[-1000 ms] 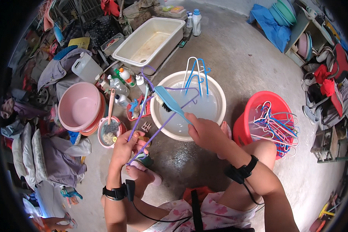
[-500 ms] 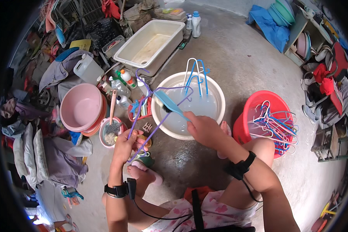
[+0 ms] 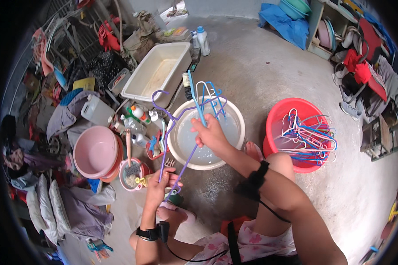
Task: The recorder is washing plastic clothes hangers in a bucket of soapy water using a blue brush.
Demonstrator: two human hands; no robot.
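Note:
My left hand (image 3: 162, 183) is closed around the lower part of a purple clothes hanger (image 3: 168, 130), its hook pointing up and away from me. In my right hand (image 3: 213, 136) is a blue scrubbing brush (image 3: 193, 93), held nearly upright, with its white and dark bristles facing left. The brush head is above the hanger's upper arm; the bristles look apart from the hanger. Below both stands a cream basin (image 3: 176, 152) of cloudy water. White and blue hangers (image 3: 214, 99) stick up at its far side.
On the right, a red bucket (image 3: 272, 117) holds several tangled hangers (image 3: 307, 137). Pink basins (image 3: 97, 148), a small pink pail (image 3: 139, 187) and several bottles (image 3: 139, 115) stand to the left. Farther off lies a large rectangular cream tub (image 3: 130, 90).
My right hand has lifted the brush off the hanger's neck area and turned it upright, bristles now leftward. My left hand still holds the purple hanger. The whole view has shifted.

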